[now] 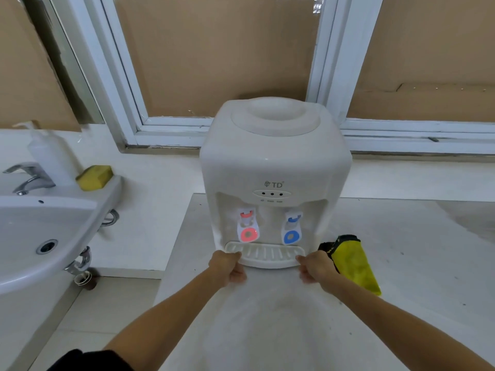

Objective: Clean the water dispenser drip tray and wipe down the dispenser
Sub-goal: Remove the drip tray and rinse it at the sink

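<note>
Both arms are stretched fwd from the bottom of the frame toward the centre, forearms bare and converging on the drip tray [265, 255]. The tray, white w/ ribbed slots, is seated at the base of the white water dispenser [273, 167], centre of frame, under the red tap [247, 227] and blue tap [292, 226].

The left hand [227, 267] is held at the tray's left end, fingers curled round its edge, thumb side up near the rim. The right hand [316, 266] is held at the tray's right end in a mirrored pose, fingers curled under and round that edge. Both grips are narrow and closed on the tray; the fingertips themselves are hidden beneath the tray, so exact contact underneath can't be told.

The dispenser is stood on a pale countertop [401, 263], filling the lower right. A yellow cloth [353, 263] w/ dark trim is laid on the counter just beside the right hand, right of centre.

At mid left a white sink [40, 236] is seen w/ a chrome faucet [29, 178]. A yellow sponge [94, 177] is rested on the sink's back rim, and a white pump bottle [48, 153] is stood just beside it, at the left. White window frames [134, 103] backed by brown cardboard fill the top of the frame.
</note>
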